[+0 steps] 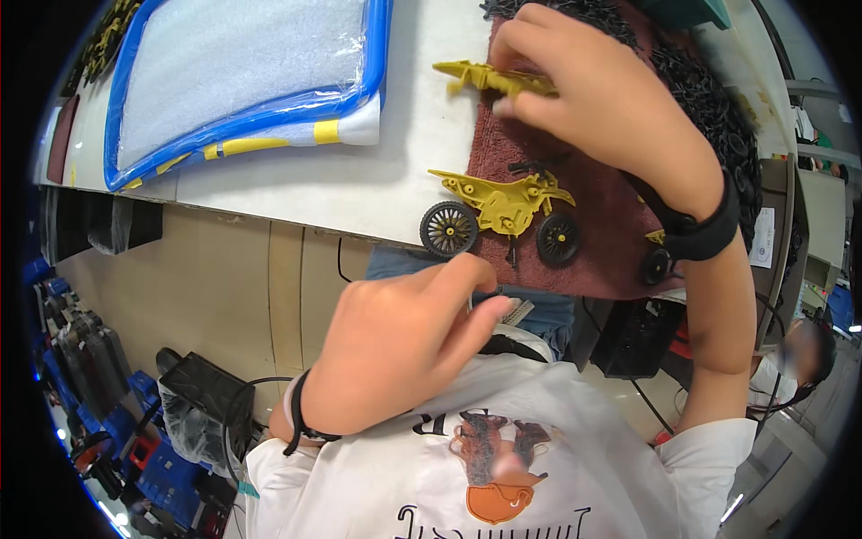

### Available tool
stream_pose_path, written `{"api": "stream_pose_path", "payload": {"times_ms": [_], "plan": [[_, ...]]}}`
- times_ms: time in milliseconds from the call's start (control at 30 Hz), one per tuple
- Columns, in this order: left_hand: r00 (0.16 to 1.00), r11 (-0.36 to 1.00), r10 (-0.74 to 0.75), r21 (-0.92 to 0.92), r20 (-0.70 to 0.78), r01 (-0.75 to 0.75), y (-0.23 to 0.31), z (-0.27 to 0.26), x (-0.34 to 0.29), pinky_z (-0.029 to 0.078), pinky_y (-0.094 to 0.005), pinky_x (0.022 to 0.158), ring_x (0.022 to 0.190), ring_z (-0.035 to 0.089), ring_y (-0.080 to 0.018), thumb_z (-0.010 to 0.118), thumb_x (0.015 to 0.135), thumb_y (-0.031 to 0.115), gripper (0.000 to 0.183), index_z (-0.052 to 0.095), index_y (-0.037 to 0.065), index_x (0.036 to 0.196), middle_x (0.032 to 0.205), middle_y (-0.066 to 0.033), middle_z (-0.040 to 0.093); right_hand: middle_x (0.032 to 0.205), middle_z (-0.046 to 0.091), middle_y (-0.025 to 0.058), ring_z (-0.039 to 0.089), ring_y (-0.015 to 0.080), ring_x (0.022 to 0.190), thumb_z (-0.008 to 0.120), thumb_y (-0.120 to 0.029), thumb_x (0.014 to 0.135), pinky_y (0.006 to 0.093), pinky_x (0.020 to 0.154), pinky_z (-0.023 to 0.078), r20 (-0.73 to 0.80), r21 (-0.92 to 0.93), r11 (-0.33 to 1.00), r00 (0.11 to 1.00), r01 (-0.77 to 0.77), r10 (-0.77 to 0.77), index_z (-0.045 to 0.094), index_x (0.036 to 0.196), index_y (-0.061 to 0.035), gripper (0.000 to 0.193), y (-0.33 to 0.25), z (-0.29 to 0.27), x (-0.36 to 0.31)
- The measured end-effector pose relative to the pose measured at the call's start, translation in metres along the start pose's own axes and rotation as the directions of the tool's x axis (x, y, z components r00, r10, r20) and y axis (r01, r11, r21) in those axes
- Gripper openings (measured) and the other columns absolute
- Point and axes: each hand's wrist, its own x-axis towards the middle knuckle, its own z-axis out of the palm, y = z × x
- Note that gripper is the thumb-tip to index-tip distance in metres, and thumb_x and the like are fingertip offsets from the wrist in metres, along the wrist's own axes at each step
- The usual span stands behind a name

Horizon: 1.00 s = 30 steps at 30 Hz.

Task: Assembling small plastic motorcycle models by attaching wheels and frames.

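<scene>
Closest in, the person's white printed shirt [584,440] fills the lower edge, and the left hand [395,337], a dark band [294,418] round its wrist, is held in front of it, just short of the table edge. Its forefinger and thumb curl toward each other with a small dark bit showing by the tips; whether they grip it I cannot tell. Just beyond the fingertips lies a yellow toy motorbike [498,208], partly on the white tabletop [413,135] and partly on a dark red towel [620,256], with a black rear wheel [449,229] at its left end and a black front wheel [558,238] at its right. Off to the right, by the right forearm, another black wheel [657,267] sits near the towel's edge. Further out, the right hand [548,67], a black band [705,235] on its wrist, grasps a second yellow piece [476,75] between thumb and fingers, its left end sticking out over the tabletop. Left of that stands a blue-rimmed tray [374,54] lined with whitish sheet, while black parts [718,108] heap up beyond the towel, near a green container [687,11].
</scene>
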Motion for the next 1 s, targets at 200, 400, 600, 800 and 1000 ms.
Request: {"api": "stream_pose_path", "payload": {"times_ms": [200, 400, 600, 800, 1000], "plan": [[0.974, 0.991, -0.056, -0.128, -0.220, 0.028, 0.008, -0.029, 0.010, 0.040, -0.0228, 0.058, 0.060, 0.053, -0.0058, 0.069, 0.087, 0.007, 0.010, 0.065, 0.000, 0.092, 0.069, -0.0002, 0.062, 0.089, 0.066, 0.0123, 0.067, 0.0184, 0.080, 0.065, -0.002, 0.079, 0.0314, 0.070, 0.052, 0.141, 0.514, 0.795, 0.946, -0.323, 0.293, 0.056, 0.096, 0.0024, 0.019, -0.002, -0.064, -0.011], [0.918, 0.968, 0.227, -0.025, -0.325, -0.248, -0.003, -0.020, 0.027, 0.044, -0.0276, 0.074, 0.088, 0.057, -0.0154, 0.084, 0.074, 0.016, 0.059, 0.055, -0.003, 0.122, 0.104, -0.0106, 0.062, 0.114, 0.062, 0.0121, 0.062, 0.0202, 0.104, 0.063, 0.014, 0.076, 0.0359, 0.093, 0.051, -0.133, 0.906, 0.415, 0.986, 0.079, 0.103, 0.035, 0.140, -0.0005, 0.071, -0.010, -0.025, -0.063], [0.869, 0.932, 0.333, 0.268, -0.366, -0.244, -0.005, 0.000, 0.042, 0.048, -0.0344, 0.075, 0.086, 0.059, -0.0247, 0.086, 0.060, 0.009, 0.064, 0.057, 0.001, 0.117, 0.099, -0.0125, 0.060, 0.113, 0.061, 0.0112, 0.062, 0.0193, 0.105, 0.070, 0.005, 0.076, 0.0341, 0.094, 0.050, 0.124, 0.963, 0.129, 0.814, -0.237, 0.567, 0.040, 0.136, 0.0006, 0.067, -0.037, -0.008, -0.077], [0.901, 0.868, 0.385, 0.410, -0.198, -0.281, -0.015, -0.004, 0.046, 0.047, -0.0381, 0.076, 0.085, 0.058, -0.0293, 0.079, 0.058, 0.007, 0.060, 0.059, 0.005, 0.115, 0.099, -0.0094, 0.061, 0.113, 0.054, 0.0108, 0.057, 0.0173, 0.102, 0.070, 0.006, 0.074, 0.0292, 0.089, 0.048, 0.026, 0.923, 0.318, 0.861, -0.216, 0.509, 0.052, 0.123, 0.0037, 0.052, -0.024, -0.002, -0.086], [0.902, 0.877, 0.402, 0.352, -0.159, -0.329, -0.018, -0.007, 0.048, 0.047, -0.0389, 0.082, 0.096, 0.059, -0.0304, 0.077, 0.061, 0.006, 0.053, 0.061, 0.006, 0.111, 0.107, -0.0095, 0.062, 0.112, 0.053, 0.0100, 0.055, 0.0174, 0.100, 0.075, 0.003, 0.071, 0.0282, 0.085, 0.047, 0.006, 0.646, 0.719, 0.944, -0.256, 0.331, 0.068, 0.099, -0.0007, 0.029, -0.016, 0.004, -0.096]]}}
